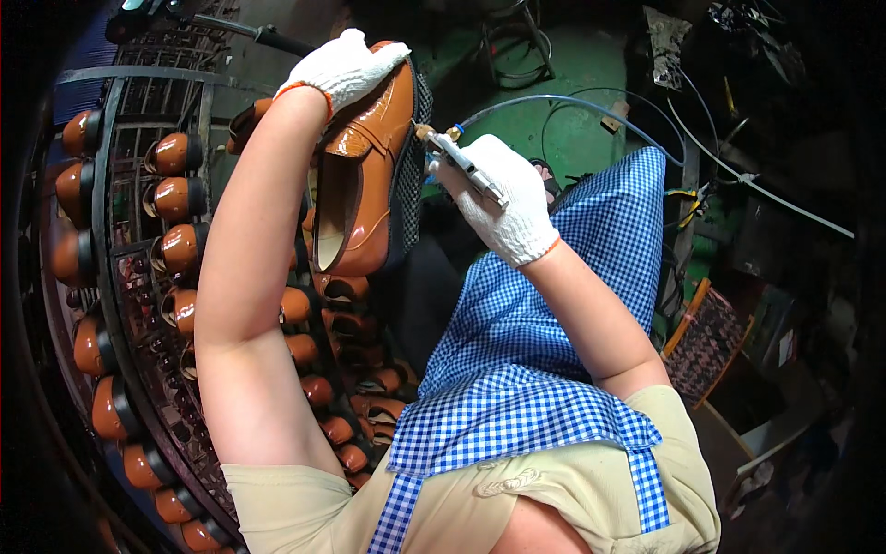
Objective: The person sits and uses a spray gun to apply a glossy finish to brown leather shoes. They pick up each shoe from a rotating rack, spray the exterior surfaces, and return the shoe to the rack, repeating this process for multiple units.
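Note:
A glossy brown loafer (367,217) with a dark textured sole hangs tilted in front of me, its opening toward me. My left hand (346,69), in a white knit glove, grips it by the toe end with the fingers wrapped over the top. My right hand (508,198), gloved the same way, is closed around a small metal spray gun (472,174). The gun's brass-coloured nozzle points at the sole's edge, close beside it. From the gun a clear bluish hose (563,100) arches off to the right.
Metal racks (115,185) on the left hold many glossy brown shoes (175,198), close to my left arm. A stool (517,51) stands on the green floor (572,69) ahead. At the right are a patterned chair (709,342) and a pale cable (784,203).

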Demonstrator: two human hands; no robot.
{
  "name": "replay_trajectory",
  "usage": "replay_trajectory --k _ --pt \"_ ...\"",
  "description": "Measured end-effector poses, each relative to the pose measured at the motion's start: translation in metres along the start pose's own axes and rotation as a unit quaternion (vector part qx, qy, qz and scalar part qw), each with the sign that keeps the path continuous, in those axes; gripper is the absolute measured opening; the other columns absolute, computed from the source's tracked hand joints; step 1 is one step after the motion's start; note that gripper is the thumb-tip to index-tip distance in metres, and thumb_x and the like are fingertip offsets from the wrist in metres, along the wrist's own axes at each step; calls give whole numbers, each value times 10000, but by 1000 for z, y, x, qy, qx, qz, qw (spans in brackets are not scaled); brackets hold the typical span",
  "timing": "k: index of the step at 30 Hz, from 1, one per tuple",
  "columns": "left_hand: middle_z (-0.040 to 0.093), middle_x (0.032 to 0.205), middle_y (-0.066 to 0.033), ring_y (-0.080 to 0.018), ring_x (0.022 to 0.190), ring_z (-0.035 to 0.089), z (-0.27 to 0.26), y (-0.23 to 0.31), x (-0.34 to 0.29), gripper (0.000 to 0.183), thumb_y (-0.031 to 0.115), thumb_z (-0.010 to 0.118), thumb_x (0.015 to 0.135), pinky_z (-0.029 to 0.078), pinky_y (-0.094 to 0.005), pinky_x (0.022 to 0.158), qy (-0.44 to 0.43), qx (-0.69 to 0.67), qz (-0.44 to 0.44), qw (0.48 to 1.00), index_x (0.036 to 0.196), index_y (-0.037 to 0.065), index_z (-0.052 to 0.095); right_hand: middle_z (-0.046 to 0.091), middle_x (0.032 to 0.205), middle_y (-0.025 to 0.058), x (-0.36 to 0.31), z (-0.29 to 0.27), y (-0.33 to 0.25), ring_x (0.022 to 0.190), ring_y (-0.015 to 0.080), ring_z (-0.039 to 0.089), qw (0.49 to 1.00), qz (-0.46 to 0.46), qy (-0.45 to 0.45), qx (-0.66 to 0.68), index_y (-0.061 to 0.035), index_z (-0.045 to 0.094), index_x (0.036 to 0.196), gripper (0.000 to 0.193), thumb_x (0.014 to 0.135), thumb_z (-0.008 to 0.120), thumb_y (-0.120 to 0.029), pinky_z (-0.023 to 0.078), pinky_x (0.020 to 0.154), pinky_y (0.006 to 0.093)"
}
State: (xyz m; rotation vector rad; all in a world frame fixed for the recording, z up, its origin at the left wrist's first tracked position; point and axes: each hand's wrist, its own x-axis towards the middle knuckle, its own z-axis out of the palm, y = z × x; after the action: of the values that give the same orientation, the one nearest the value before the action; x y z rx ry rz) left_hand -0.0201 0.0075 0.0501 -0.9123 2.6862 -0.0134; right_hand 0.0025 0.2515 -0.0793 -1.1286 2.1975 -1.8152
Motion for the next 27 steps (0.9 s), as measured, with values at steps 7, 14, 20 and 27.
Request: replay_trajectory --k 7,14,20,27 --pt "614 1454 -295 -389 1320 641 2 -3 3 1023 802 511 920 475 -436 1134 7 -12 6 1000 1490 -48 524 674 808 102 -24 -2 -17 686 281 698 997 -75 -14 -29 -172 805 1165 227 969 756 -274 562 603 383" --pt "603 1469 -301 -394 1337 634 6 -4 6 1055 820 513 915 475 -469 1141 23 5 8 1000 1517 -46 502 707 823 35 -52 4 -16 681 230 697 990 -123 -4 -70 -234 797 1193 298 933 791 -380 530 576 375" --pt "637 1415 -275 -348 1271 668 22 -26 26 1032 806 564 905 510 -442 1088 37 -2 -22 999 1500 -36 522 694 881 34 -64 -7 -29 779 245 695 990 -110 -48 -68 -187 767 1088 256 899 820 -352 528 638 362" --pt "646 1026 -37 -103 864 593 -9 -28 -68 619 528 696 996 524 -280 794 121 -343 65 929 1331 12 632 672 893 71 -40 -52 -21 797 271 688 994 -107 -10 -35 -127 758 1042 234 854 856 -228 567 692 382"
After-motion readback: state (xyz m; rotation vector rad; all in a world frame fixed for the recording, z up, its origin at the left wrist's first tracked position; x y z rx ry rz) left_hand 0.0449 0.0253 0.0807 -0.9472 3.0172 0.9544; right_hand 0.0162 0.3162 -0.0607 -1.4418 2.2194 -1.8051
